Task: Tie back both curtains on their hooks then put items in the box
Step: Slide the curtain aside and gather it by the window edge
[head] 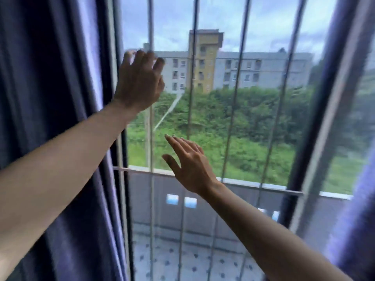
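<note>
A dark blue-purple curtain hangs in folds down the left side of the window. A second curtain of the same colour hangs at the right edge. My left hand is raised beside the left curtain's inner edge, fingers loosely bent, holding nothing that I can make out. My right hand is lower, in front of the glass, with fingers straight and spread, empty. No hook, tie-back or box is in view.
The window has vertical metal bars and a horizontal rail behind the glass. Outside lie a tiled balcony floor, green bushes and a grey and yellow building.
</note>
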Tool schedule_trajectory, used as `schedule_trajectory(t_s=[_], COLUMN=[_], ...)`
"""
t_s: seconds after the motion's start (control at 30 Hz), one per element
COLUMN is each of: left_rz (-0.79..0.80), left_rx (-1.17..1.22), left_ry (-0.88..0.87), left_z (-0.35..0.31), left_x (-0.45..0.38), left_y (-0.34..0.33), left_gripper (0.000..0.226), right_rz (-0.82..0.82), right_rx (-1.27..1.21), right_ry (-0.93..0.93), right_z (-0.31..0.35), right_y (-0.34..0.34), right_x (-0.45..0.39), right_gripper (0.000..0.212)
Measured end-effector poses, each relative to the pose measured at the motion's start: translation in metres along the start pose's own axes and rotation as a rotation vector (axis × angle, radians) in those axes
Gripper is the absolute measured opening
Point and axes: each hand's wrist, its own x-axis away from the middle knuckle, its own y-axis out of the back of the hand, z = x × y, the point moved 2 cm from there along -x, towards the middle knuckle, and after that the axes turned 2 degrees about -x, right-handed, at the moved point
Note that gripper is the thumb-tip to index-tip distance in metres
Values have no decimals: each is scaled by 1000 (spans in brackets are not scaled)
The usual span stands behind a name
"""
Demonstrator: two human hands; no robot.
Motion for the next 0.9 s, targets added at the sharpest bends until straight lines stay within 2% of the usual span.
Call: schedule_trajectory(t_s=[0.27, 0.4, 0.5, 0.63, 0.8, 0.9], left_rz=[-127, -149, -173, -141, -100, -131], left_rx=[393, 623, 805, 943, 1111, 1240], left_ry=[-92, -77, -61, -80, -84, -106], left_z=[-192, -283, -340, -385, -426, -452], left_x=[-39, -40, -39, -56, -100, -120], left_y=[58, 73, 83, 96, 111, 120], left_gripper=[49, 56, 59, 63, 69, 78], right_rz=[-36, -69, -15, 94, 63, 115], right_rx=[246, 375, 514, 651, 778, 927], right_ry=[-227, -263, -267, -311, -410, -402], right_z=[-79, -100, -114, -135, -173, -190], right_y=[148, 198, 223, 257, 305, 319], right_x=[100, 157, 193, 213, 221, 228], right_gripper=[54, 52, 55, 60, 61, 64])
